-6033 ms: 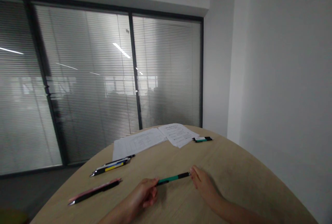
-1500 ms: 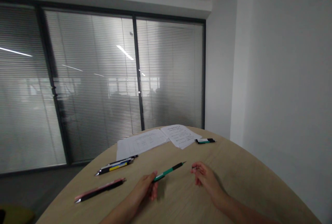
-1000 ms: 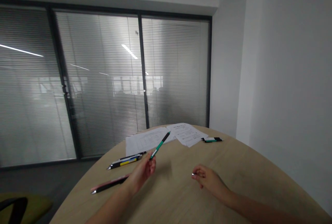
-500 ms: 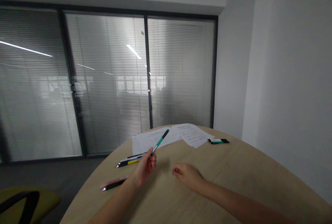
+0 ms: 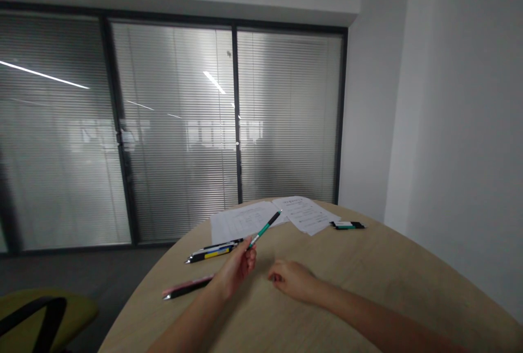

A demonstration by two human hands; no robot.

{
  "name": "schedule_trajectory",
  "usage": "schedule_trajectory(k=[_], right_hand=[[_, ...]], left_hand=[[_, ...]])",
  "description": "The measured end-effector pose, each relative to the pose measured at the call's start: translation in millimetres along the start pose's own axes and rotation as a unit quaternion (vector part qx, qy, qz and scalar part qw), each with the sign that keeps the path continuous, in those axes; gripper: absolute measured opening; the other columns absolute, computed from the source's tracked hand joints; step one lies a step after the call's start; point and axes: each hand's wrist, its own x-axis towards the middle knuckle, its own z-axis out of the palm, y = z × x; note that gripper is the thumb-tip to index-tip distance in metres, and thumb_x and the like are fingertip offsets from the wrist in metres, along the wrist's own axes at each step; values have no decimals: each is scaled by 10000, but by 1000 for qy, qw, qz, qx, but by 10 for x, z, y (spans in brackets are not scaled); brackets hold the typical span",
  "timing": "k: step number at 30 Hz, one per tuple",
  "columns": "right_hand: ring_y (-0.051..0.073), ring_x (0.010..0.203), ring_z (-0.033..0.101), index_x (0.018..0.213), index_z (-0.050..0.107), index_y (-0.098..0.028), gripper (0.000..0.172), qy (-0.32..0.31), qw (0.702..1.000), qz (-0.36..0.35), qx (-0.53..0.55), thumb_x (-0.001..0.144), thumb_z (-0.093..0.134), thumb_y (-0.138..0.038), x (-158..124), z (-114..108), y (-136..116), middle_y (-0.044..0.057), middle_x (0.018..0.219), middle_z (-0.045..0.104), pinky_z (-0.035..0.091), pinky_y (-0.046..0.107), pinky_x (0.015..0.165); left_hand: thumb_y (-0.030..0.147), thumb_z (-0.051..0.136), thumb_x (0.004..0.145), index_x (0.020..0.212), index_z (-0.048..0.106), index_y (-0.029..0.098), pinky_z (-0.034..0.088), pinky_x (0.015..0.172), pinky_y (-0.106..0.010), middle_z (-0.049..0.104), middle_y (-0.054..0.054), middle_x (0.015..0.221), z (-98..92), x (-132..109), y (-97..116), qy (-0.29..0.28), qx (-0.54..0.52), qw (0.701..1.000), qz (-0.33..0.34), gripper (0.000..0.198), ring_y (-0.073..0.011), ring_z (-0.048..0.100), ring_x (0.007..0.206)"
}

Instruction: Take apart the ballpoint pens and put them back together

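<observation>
A green pen with a black grip (image 5: 265, 229) slants up and away to the right from my left hand (image 5: 239, 267), whose fingers are wrapped round its lower end. Just to the right, my right hand (image 5: 292, 281) is curled closed above the table. Whatever its fingers hold, if anything, is too small or hidden to make out. Beyond my left wrist lies a group of pens (image 5: 214, 251), one with a yellow barrel. Nearer to me, a black pen and a pinkish one (image 5: 188, 286) lie side by side, partly covered by my left forearm.
Printed sheets of paper (image 5: 306, 217) lie at the far side of the round wooden table (image 5: 359, 282). More pens (image 5: 347, 225) rest in a small pile at the right. A yellow-green chair with a black armrest (image 5: 77, 315) stands at the lower left.
My left hand and its pen have shifted slightly right, and the pen's tip is lower. A small shiny bit at my right fingertips no longer shows. The view has shifted slightly.
</observation>
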Motion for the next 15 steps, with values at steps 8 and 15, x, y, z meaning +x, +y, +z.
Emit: schedule_trajectory(k=[8, 15], right_hand=[[102, 542, 484, 941, 579, -190, 292, 93, 964, 107, 225, 678, 460, -144, -190, -167, 228, -5, 696, 562, 355, 204, 507], [82, 463, 447, 957, 549, -180, 377, 248, 830, 126, 483, 634, 587, -371, -388, -631, 324, 5, 713, 576, 353, 228, 459]], left_hand=[[334, 590, 750, 625, 518, 142, 303, 377, -123, 455, 75, 437, 44, -28, -32, -10, 24, 1000, -13, 240, -29, 416, 362], [339, 672, 652, 624, 560, 124, 298, 401, -131, 517, 51, 474, 151, -117, -191, -12, 64, 997, -47, 245, -35, 442, 394]])
